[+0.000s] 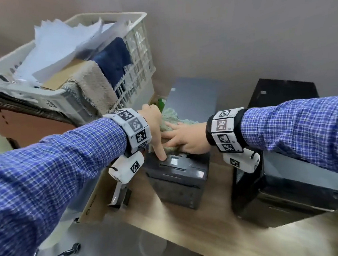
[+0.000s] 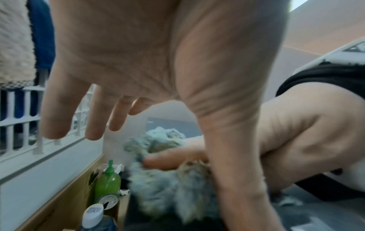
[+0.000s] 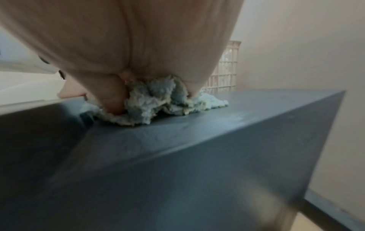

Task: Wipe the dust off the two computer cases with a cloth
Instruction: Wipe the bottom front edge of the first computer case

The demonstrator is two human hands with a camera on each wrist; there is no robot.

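A dark grey computer case [image 1: 192, 97] stands in the middle, and a black case [image 1: 282, 94] stands to its right. A fluffy grey-green cloth [image 1: 170, 116] lies bunched on the grey case's top near its front. My right hand [image 1: 182, 140] presses down on the cloth with fingers stretched flat. The right wrist view shows the cloth [image 3: 158, 100] squeezed under the palm and thumb against the case top [image 3: 197, 140]. My left hand [image 1: 154, 133] is beside the cloth, fingers loose. Its thumb rests on the case's front top edge. It holds nothing.
A white plastic basket [image 1: 138, 55] full of papers and towels stands close on the left, on cardboard boxes [image 1: 22, 123]. A green bottle [image 2: 108, 181] and other bottles stand in the gap between basket and case. A wall runs behind. Wooden surface [image 1: 213, 235] lies in front.
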